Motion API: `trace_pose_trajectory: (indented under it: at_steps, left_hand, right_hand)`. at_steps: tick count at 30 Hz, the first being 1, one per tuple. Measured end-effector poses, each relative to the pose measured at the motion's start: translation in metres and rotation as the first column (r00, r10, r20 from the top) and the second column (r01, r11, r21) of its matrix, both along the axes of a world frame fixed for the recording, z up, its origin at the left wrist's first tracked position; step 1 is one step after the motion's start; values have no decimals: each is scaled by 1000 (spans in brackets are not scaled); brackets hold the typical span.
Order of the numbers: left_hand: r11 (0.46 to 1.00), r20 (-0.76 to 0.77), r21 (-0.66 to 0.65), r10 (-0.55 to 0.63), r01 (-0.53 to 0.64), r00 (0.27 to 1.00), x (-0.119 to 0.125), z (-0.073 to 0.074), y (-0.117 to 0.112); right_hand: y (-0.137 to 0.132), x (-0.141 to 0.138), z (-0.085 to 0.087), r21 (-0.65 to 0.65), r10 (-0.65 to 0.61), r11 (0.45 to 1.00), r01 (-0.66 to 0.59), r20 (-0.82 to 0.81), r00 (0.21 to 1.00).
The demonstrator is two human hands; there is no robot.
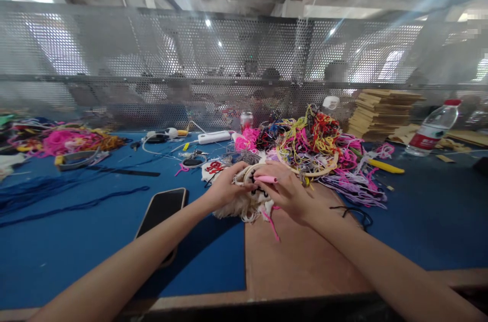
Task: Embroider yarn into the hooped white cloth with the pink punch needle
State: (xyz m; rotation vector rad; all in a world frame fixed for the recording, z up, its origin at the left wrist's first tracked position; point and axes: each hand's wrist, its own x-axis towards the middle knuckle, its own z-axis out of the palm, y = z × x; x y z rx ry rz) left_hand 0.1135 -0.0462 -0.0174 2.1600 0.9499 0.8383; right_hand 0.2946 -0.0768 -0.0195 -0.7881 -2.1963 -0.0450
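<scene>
Over the front middle of the table, my left hand (225,187) grips the rim of a small round embroidery hoop (248,174) stretched with pale cloth that bears dark stitching. My right hand (292,192) is closed around a pink punch needle (267,179), held against the hoop's work; its tip is hidden. Cream yarn and loose cloth (244,207) hang beneath both hands. A pink strand (271,225) trails down from them. Just behind my left hand lies a white piece with a red design (212,169).
A big tangle of coloured yarn (312,134) with a larger wooden hoop (328,172) lies behind my hands. Left are a phone (162,210) and blue yarn (57,195). At right stand a water bottle (434,129) and stacked cardboard (381,114). A perforated metal screen (236,53) closes the back.
</scene>
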Motion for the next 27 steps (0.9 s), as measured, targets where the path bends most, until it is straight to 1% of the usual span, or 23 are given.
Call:
trace_pose_trajectory:
  at_steps: [2, 8, 11, 15, 20, 27]
  left_hand:
    - [1000, -4, 2, -5, 5, 1000, 0, -1, 1]
    - [998, 19, -52, -34, 35, 999, -1, -4, 7]
    - [995, 13, -93, -37, 38, 999, -2, -2, 8]
    - [991, -10, -132, -20, 18, 1000, -4, -1, 8]
    - [990, -1, -142, -10, 10, 1000, -5, -3, 10]
    - [976, 79, -210, -44, 59, 996, -6, -5, 11]
  right_hand:
    - [2, 0, -1, -13, 14, 1000, -14, -30, 999]
    - [8, 1, -9, -20, 29, 999, -32, -129, 991]
    - [8, 2, -11, -52, -26, 999, 17, -172, 985]
    - [6, 2, -8, -96, -98, 992, 83, -165, 981]
    - [7, 3, -10, -122, -123, 987, 100, -198, 972]
    - [9, 6, -13, -124, -138, 985, 116, -188, 972]
